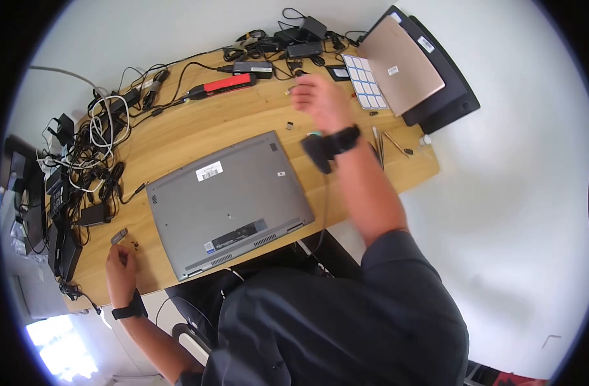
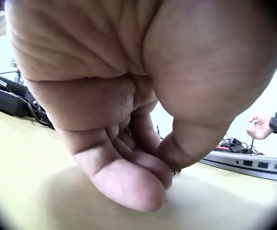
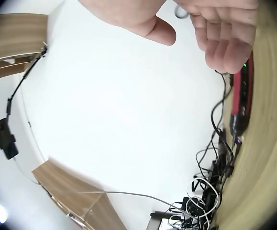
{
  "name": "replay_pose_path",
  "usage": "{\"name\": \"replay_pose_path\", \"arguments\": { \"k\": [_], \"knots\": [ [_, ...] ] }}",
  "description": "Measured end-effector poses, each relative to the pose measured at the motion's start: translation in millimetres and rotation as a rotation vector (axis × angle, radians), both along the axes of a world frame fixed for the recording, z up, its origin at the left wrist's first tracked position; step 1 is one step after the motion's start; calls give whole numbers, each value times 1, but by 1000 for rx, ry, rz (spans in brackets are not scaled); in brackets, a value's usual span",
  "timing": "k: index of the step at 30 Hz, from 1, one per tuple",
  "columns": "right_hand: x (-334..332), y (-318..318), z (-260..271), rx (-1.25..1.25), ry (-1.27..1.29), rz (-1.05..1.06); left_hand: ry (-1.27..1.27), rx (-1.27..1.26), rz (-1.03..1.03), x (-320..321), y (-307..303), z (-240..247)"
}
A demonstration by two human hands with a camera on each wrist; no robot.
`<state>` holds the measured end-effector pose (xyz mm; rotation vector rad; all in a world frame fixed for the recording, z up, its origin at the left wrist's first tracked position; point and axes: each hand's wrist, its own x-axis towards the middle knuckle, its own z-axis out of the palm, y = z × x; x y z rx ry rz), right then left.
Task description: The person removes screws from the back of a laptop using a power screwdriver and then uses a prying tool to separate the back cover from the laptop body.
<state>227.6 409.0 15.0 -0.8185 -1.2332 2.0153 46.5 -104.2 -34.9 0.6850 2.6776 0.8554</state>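
An upside-down grey laptop (image 1: pixel 243 186) lies across the table's middle, its bottom cover and stickers facing up. Left of it, my left hand (image 1: pixel 122 276) rests its bent fingertips at the tabletop, beside several tiny dark screws (image 1: pixel 135 245) and a grey USB stick (image 1: pixel 119 236). Thumb and fingers come together in the left wrist view; I cannot tell whether a screw sits between them. Raised beyond the laptop's far right corner, my right hand (image 1: pixel 321 103) is blurred in the head view. Its thumb stands apart from loosely bent fingers (image 3: pixel 236 55), with nothing held.
Tangled cables and adapters (image 1: pixel 108 128) line the table's left and back. A red-and-black power strip (image 1: pixel 223 85) lies at the back, a small dongle (image 1: pixel 290 125) nearer the laptop. A rose-gold laptop (image 1: pixel 404 67), label sheet (image 1: pixel 365 82) and slim tools (image 1: pixel 379 143) are at right.
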Motion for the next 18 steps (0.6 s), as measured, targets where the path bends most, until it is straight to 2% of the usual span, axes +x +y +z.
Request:
{"name": "replay_pose_path", "arguments": {
  "k": [2, 6, 9, 12, 14, 15, 16, 18],
  "knots": [
    [61, 19, 12, 72, -48, -107, 93, 70, -37, -5, -1, -9],
    [172, 31, 10, 245, -262, -338, 185, 20, -58, -2, -1, -6],
    [239, 32, -26, 365, -506, -275, 107, 23, -2, 13, -5, 4],
    [274, 12, -54, 424, -775, -147, 274, 84, 7, 45, -2, 7],
    [284, 4, -79, 541, -817, -90, 295, 230, 7, 72, 4, 0],
    [287, 2, -93, 720, -748, -108, 283, 254, 0, 86, 10, -2],
    [287, 0, -98, 830, -809, -127, 312, 249, -20, 94, 12, -12],
    [282, -3, -99, 878, -877, -68, 441, 200, -130, 122, 29, -16]
  ]
}}
